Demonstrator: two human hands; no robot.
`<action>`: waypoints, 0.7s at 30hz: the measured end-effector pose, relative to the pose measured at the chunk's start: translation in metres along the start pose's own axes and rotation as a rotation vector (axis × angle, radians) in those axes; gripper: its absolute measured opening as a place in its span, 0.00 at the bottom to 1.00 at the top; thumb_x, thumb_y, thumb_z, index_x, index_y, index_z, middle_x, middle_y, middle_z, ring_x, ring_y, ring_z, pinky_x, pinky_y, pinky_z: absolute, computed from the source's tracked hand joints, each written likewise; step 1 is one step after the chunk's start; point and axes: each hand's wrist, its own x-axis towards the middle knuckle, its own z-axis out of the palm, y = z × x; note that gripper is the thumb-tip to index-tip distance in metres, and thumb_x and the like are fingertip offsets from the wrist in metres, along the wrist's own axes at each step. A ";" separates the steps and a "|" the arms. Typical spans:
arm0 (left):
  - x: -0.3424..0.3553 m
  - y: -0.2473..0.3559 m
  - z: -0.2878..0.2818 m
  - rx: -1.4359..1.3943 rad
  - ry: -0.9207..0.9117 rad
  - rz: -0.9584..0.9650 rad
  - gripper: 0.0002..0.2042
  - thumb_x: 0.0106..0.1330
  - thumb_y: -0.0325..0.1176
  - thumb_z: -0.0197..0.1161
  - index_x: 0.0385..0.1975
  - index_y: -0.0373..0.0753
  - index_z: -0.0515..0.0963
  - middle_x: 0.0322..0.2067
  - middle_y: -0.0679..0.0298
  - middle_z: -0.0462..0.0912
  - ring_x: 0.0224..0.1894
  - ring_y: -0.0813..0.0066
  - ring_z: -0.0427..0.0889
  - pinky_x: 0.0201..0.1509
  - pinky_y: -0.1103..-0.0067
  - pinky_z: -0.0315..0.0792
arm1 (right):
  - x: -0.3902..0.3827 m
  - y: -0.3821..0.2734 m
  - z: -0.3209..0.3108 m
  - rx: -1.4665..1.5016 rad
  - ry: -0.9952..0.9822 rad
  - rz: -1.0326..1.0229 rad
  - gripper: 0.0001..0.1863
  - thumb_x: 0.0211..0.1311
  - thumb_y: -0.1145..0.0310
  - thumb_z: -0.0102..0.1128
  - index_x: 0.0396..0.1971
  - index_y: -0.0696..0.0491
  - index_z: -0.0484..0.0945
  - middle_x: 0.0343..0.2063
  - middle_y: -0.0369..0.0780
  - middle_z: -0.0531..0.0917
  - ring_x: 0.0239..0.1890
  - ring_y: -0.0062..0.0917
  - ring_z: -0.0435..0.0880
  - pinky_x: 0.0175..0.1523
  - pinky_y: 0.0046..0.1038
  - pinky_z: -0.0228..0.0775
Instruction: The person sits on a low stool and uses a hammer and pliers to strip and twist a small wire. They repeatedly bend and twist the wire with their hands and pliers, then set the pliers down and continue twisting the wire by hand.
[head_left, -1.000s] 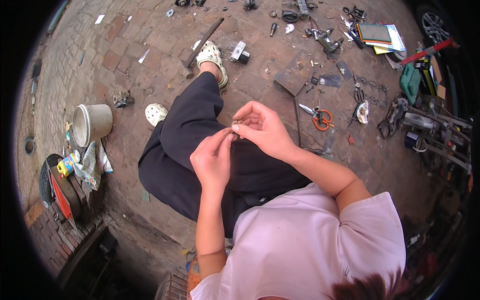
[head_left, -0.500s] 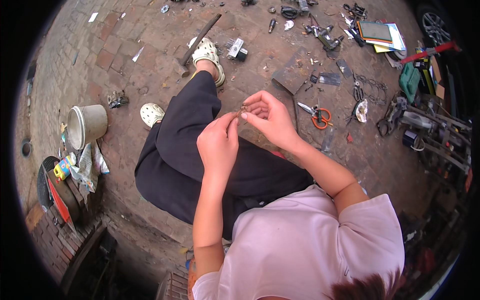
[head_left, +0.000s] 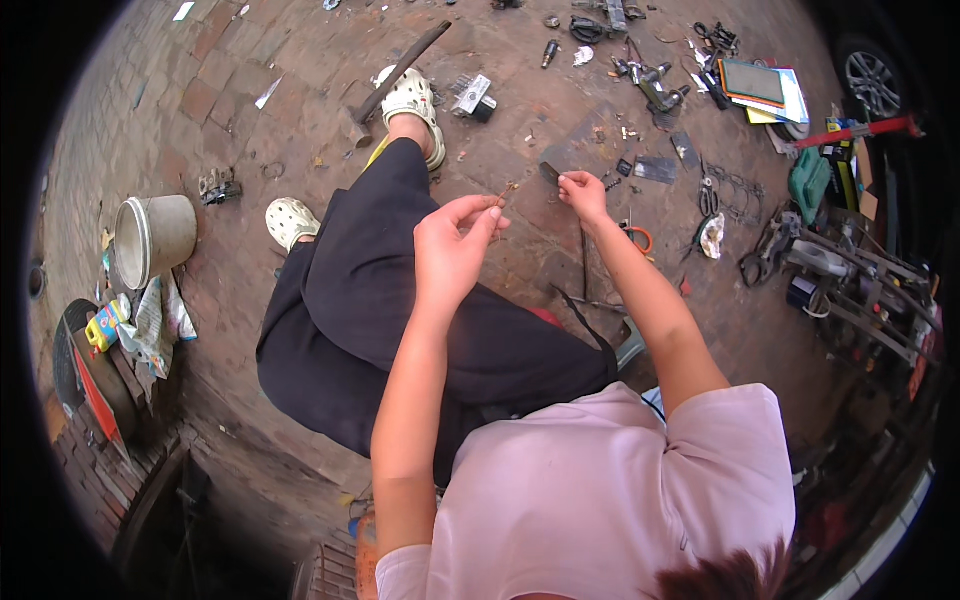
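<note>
My left hand [head_left: 455, 245] is raised above my dark trousers, its thumb and fingers pinching a small copper-brown part [head_left: 509, 189]. That part is too small to name. To its right, my right hand [head_left: 586, 197] reaches over the ground with fingers closed at the end of a small dark flat piece [head_left: 549, 173]. The scissors with orange handles [head_left: 643, 238] lie partly covered by my right wrist and forearm. Just beyond my right hand is a thin flat sheet [head_left: 585, 128] on the paving.
Beyond my shoe lies a hammer [head_left: 400, 75], near a metal part with a black cylinder [head_left: 474, 98]. A pale bucket [head_left: 170, 235] rests at the left. On the right are dark-handled scissors [head_left: 709, 193], an orange-framed panel [head_left: 752, 82], a red bar [head_left: 860, 130] and piled metal parts [head_left: 850, 250].
My hands were together at the small part. The right hand has moved away to the right and pinches a dark flat piece; the left keeps the small part. The view has shifted slightly.
</note>
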 end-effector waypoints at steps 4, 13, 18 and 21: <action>0.000 -0.006 -0.005 -0.081 0.030 -0.025 0.09 0.68 0.25 0.60 0.43 0.27 0.80 0.31 0.62 0.86 0.32 0.82 0.82 0.37 0.84 0.77 | 0.061 0.030 -0.032 -0.465 0.197 -0.180 0.09 0.58 0.70 0.65 0.37 0.56 0.82 0.28 0.41 0.85 0.30 0.26 0.84 0.36 0.29 0.77; 0.001 -0.003 0.004 -0.067 -0.009 -0.066 0.08 0.68 0.25 0.60 0.42 0.29 0.81 0.30 0.62 0.86 0.31 0.83 0.82 0.38 0.85 0.76 | 0.104 -0.020 -0.071 -1.080 0.616 -0.284 0.16 0.58 0.63 0.66 0.46 0.50 0.80 0.43 0.44 0.81 0.47 0.40 0.81 0.50 0.41 0.74; 0.000 0.003 0.008 -0.010 0.011 -0.073 0.08 0.66 0.26 0.62 0.41 0.31 0.82 0.29 0.62 0.87 0.32 0.82 0.84 0.37 0.84 0.77 | 0.134 -0.039 -0.078 -1.147 0.532 -0.110 0.15 0.58 0.61 0.67 0.45 0.47 0.82 0.44 0.43 0.84 0.48 0.38 0.82 0.52 0.40 0.74; -0.001 0.007 0.012 0.115 0.012 -0.058 0.09 0.63 0.26 0.63 0.41 0.32 0.82 0.28 0.61 0.87 0.31 0.81 0.85 0.36 0.83 0.77 | 0.143 -0.038 -0.077 -1.206 0.450 -0.073 0.12 0.57 0.62 0.66 0.41 0.46 0.84 0.40 0.43 0.86 0.46 0.39 0.84 0.51 0.39 0.76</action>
